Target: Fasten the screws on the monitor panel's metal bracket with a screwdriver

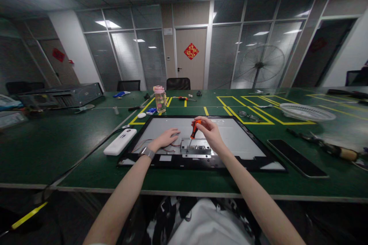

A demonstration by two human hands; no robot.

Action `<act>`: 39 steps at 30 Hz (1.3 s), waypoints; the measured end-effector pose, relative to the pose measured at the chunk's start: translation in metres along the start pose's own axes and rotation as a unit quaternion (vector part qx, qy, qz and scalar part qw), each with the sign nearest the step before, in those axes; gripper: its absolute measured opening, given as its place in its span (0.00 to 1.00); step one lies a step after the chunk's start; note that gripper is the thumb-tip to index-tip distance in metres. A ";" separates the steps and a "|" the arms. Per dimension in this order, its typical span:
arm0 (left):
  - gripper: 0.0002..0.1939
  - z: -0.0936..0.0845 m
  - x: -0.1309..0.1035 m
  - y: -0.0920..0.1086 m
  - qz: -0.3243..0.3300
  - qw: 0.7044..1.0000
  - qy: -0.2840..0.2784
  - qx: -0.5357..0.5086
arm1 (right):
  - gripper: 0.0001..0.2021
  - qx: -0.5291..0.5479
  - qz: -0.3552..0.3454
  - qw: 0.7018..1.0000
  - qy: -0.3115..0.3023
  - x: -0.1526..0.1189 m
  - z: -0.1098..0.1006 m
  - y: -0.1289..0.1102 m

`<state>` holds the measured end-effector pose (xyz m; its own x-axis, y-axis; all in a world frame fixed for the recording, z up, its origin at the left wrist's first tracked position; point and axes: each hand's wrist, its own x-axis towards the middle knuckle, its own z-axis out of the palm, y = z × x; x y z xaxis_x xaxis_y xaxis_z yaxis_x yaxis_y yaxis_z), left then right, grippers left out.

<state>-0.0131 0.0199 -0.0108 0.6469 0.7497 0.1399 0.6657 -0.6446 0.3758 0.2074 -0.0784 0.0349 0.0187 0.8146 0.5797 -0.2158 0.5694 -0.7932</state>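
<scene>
Across the green table [86, 172], marked with yellow lines, lies a wide flat panel [238, 134] with a black frame and a pale grey face, set close to the near edge. On the left part of the table rests a grey computer case [77, 95]; to the right of the panel lies a long black slab [296, 157], and beyond that slab is a white basket [307, 112]. Just beside the panel's left edge sits a white box-like device [120, 142], while a pink-lidded bottle [160, 99] stands behind the panel. On the lower middle of the panel is a metal bracket [198, 149], with thin wires [172, 145] running to its left. The right hand [209, 130] has its fingers closed around the handle of an orange-and-black screwdriver [195, 129], which is tilted, its shaft pointing down at the bracket; whether the tip touches a screw is too small to tell. The left hand [166, 139], a watch [147, 152] on its wrist, lies with fingers loosely spread over the panel near the wires, gripping nothing.
</scene>
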 end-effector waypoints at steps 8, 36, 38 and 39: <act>0.23 -0.002 -0.001 0.004 -0.012 1.000 -0.004 0.004 | 0.12 0.093 0.049 0.994 -0.002 0.000 0.001 -0.001; 0.23 0.001 0.000 0.000 -0.007 1.000 -0.001 0.004 | 0.14 0.088 0.056 0.994 -0.013 0.000 0.001 -0.005; 0.22 0.001 0.000 -0.001 -0.007 1.000 0.001 0.006 | 0.14 0.093 0.059 0.994 -0.011 0.000 0.002 -0.006; 0.22 0.001 0.000 -0.002 -0.007 1.000 0.002 0.006 | 0.14 0.095 0.060 0.994 -0.010 0.000 0.002 -0.007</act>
<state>-0.0139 0.0208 -0.0122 0.6363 0.7590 0.1381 0.6792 -0.6360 0.3663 0.2072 -0.0821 0.0408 -0.0362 0.8719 0.4884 -0.3965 0.4361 -0.8078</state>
